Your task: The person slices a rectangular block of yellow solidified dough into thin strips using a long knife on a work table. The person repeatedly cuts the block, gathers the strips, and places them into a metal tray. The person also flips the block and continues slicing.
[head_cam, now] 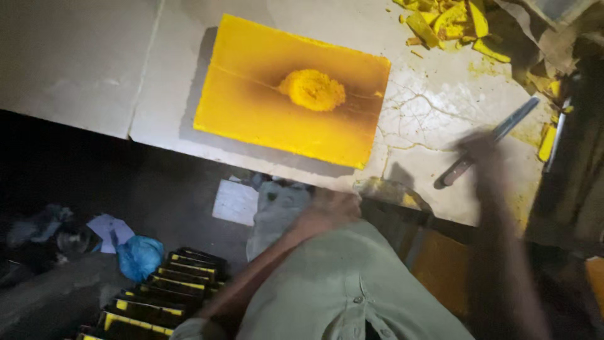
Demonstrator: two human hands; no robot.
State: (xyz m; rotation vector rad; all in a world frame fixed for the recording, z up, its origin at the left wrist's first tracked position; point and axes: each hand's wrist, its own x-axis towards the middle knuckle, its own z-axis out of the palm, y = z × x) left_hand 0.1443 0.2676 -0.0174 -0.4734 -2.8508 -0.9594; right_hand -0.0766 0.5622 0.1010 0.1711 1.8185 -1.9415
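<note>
Cracked pale tabletop (440, 107): blurred right hand (481, 148) touches the long knife (487, 141), grip unclear; take its stiff, likely slippery handle. Left hand (330, 208) blurred, unreadable.

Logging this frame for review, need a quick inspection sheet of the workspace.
Surface: pale cracked stone worktop, dusted yellow at right.
Job's things: yellow slab lying flat, a mound of yellow crumbs on it; long knife on the worktop.
Clutter: yellow offcuts at top right; stacked dark trays with yellow edges and a blue bag on the floor.
Hands: right hand blurred, at the knife handle; left hand blurred, at the worktop edge.
Cables: nothing seen.
Surroundings: dark, dim floor.
</note>
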